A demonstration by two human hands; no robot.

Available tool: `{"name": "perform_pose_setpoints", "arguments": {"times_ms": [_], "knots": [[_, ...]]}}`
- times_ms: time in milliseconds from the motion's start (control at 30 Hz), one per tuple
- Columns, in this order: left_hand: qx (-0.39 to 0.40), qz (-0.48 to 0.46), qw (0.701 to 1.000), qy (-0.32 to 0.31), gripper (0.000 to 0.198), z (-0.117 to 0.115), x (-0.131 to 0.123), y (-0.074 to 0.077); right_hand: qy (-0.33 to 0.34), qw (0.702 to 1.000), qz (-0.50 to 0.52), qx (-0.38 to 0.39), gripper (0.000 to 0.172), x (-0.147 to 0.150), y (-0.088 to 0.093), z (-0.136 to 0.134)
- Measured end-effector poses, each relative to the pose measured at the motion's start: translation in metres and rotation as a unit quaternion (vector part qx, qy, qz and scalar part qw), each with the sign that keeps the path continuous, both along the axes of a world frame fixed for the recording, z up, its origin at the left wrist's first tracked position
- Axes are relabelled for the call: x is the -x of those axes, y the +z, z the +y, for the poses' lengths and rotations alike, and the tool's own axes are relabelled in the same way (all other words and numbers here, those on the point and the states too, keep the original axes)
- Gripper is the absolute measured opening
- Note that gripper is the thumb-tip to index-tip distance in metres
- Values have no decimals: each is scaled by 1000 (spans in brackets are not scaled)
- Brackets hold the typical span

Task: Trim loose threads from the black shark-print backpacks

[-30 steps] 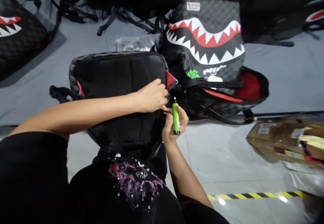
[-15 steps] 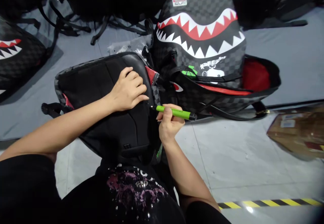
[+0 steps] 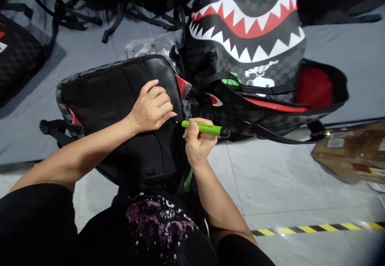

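A black backpack (image 3: 120, 109) with checkered grey edges lies back-side up in front of me, partly on my lap. My left hand (image 3: 152, 107) rests on its back panel near the right edge, fingers curled and pressing down. My right hand (image 3: 197, 143) is closed around a green lighter-like tool (image 3: 204, 128), held sideways with its tip pointing left at the bag's edge, close to my left fingertips.
A second backpack (image 3: 246, 33) with a shark-mouth print and red lining stands just beyond, zipped open. More dark bags and straps (image 3: 18, 53) lie on the grey mat. A cardboard package (image 3: 349, 153) sits at the right. Yellow-black tape (image 3: 315, 229) runs across the tiled floor.
My right hand turned the green tool from upright to sideways, tip toward the bag. My left hand shifted from the bag's right edge onto the back panel. The view tilted slightly.
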State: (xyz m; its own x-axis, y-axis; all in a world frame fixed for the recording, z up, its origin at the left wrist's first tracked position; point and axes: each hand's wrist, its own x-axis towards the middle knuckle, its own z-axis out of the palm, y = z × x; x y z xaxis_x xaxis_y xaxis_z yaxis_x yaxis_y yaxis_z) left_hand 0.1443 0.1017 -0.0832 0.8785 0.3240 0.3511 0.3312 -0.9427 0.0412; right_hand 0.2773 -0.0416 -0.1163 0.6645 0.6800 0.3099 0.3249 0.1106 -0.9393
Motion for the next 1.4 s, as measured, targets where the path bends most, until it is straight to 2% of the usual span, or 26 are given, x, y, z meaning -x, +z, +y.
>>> {"name": "perform_pose_setpoints", "arguments": {"times_ms": [300,500,767,900,1100,1267,1400], "knots": [[-86,-111,989,-43,33,1,2,-11,14,998,-57,0,21,-5,-7,-2],[-83,-121,988,-42,32,2,3,-14,16,998,-53,14,19,-7,-6,-4],[-166,-152,973,-42,28,0,0,-9,17,999,-41,3,17,-4,-4,-5],[-153,-157,975,-42,27,0,1,-11,21,999,-36,0,16,-4,-5,-5],[-97,-105,989,-25,30,2,4,-17,22,999,-48,5,18,-6,-2,-3],[-102,-125,986,-30,28,2,4,-17,29,999,-35,7,18,-6,-1,-3],[-76,-88,993,-17,32,2,5,-17,35,999,-18,18,20,-6,3,-3]]}}
